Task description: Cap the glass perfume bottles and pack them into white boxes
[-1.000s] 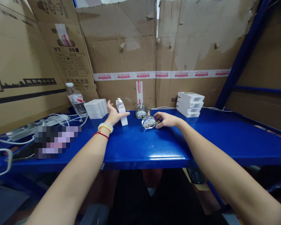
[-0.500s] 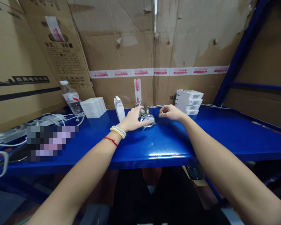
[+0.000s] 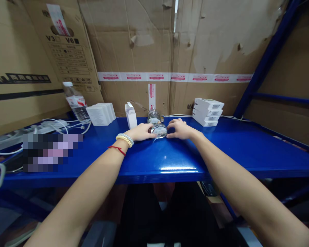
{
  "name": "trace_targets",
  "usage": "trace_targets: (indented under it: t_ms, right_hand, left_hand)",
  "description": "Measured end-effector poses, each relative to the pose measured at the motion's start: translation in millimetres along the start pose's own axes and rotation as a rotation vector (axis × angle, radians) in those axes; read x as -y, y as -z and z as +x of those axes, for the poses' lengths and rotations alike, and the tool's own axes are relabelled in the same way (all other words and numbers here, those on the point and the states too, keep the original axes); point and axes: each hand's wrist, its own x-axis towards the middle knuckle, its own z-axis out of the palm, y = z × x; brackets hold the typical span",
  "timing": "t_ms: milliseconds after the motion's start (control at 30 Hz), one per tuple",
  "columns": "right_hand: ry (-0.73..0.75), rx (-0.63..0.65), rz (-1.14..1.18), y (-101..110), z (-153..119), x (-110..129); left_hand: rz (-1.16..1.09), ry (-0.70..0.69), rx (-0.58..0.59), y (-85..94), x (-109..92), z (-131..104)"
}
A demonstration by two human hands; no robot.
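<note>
A clear glass bottle (image 3: 159,131) is set on the blue tabletop (image 3: 175,154) between the left hand (image 3: 141,132) and the right hand (image 3: 180,129), both half curled at its sides; whether it is gripped cannot be told. A second bottle (image 3: 152,116) is placed just behind. Leftward, an upright white carton (image 3: 131,117) is seen with its flap raised.

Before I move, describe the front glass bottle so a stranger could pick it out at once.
Find the blue table backed by cardboard. Near its middle, between the left hand and right hand, sits the round, clear bottle. It is nearer the table's front edge than the similar bottle behind it, which it partly hides.
</note>
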Motion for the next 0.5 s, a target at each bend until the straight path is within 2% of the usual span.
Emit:
trace_targets:
  t_ms: [167, 300, 367, 500]
  right_hand:
    - [-0.019, 0.020, -0.061, -11, 3, 3]
    - [-0.013, 0.025, -0.046, -11, 3, 2]
    - [-0.003, -0.011, -0.028, -8, 3, 1]
    - [0.049, -0.172, 0.124, 1, 3, -4]
  left_hand:
    - [0.015, -0.004, 0.011, 0.6, 1, 0]
    - [0.018, -0.020, -0.006, -0.2, 2, 0]
    - [0.028, -0.038, -0.008, -0.4, 3, 0]
    - [0.030, -0.037, -0.011, -0.1, 0, -2]
